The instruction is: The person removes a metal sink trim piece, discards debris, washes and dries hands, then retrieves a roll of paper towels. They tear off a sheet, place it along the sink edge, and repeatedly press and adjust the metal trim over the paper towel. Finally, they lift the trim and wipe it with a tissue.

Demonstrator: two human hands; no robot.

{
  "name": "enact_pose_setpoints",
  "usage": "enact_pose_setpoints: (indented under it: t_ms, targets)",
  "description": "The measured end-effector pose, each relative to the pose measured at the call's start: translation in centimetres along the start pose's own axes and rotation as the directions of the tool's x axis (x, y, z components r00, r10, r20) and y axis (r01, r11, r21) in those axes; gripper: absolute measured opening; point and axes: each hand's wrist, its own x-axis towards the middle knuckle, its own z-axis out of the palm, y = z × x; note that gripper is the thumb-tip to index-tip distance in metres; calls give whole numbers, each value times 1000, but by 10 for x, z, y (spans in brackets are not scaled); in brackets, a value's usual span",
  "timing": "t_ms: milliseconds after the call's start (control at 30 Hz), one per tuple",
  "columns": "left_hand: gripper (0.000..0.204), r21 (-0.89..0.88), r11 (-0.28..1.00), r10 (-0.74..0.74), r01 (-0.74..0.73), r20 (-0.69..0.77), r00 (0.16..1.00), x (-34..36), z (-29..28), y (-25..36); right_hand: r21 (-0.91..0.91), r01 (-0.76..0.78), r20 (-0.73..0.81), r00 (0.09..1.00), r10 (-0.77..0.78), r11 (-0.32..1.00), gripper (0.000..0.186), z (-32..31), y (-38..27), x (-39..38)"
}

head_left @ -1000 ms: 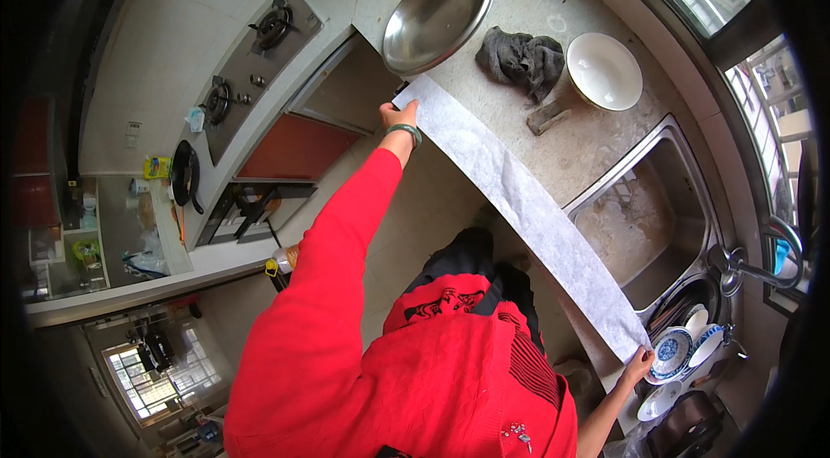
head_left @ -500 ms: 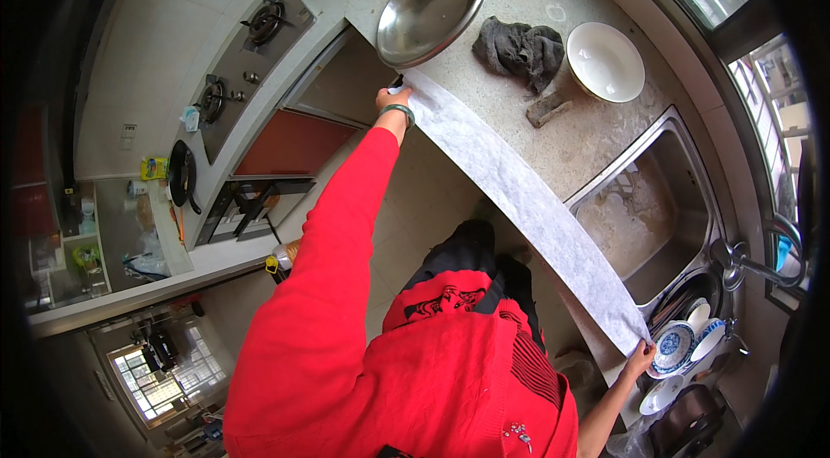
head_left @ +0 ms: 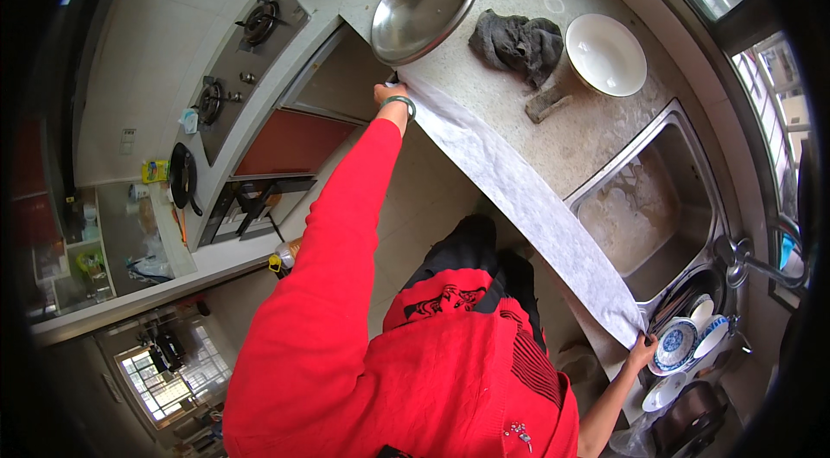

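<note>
A long white strip of thin, cloth-like material stretches slantwise along the counter's front edge, from beside the steel basin down past the front of the sink. At its far left end, my left hand, with a green bangle at the wrist, is closed on the strip. My right hand pinches the other end, close to the stacked blue-and-white dishes. Slight creases run along the strip between the hands.
On the counter lie a crumpled dark grey cloth, a small worn block and a white bowl. A steel sink with a faucet is at right. A gas stove and frying pan are at left.
Both hands keep hold of the strip, which lies almost as before. The view has shifted slightly, and the strip's far end looks a little more curved and creased.
</note>
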Motion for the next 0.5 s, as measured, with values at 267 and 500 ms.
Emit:
enact_pose_setpoints:
  t_ms: [267, 500]
  targets:
    - [26, -120, 990, -68, 69, 9, 998, 65, 34, -31, 50, -46, 151, 988, 38, 998, 54, -4, -11, 2]
    - [26, -18, 999, -17, 26, 384, 923, 87, 23, -41, 72, -246, 44, 969, 244, 967, 43, -10, -30, -11]
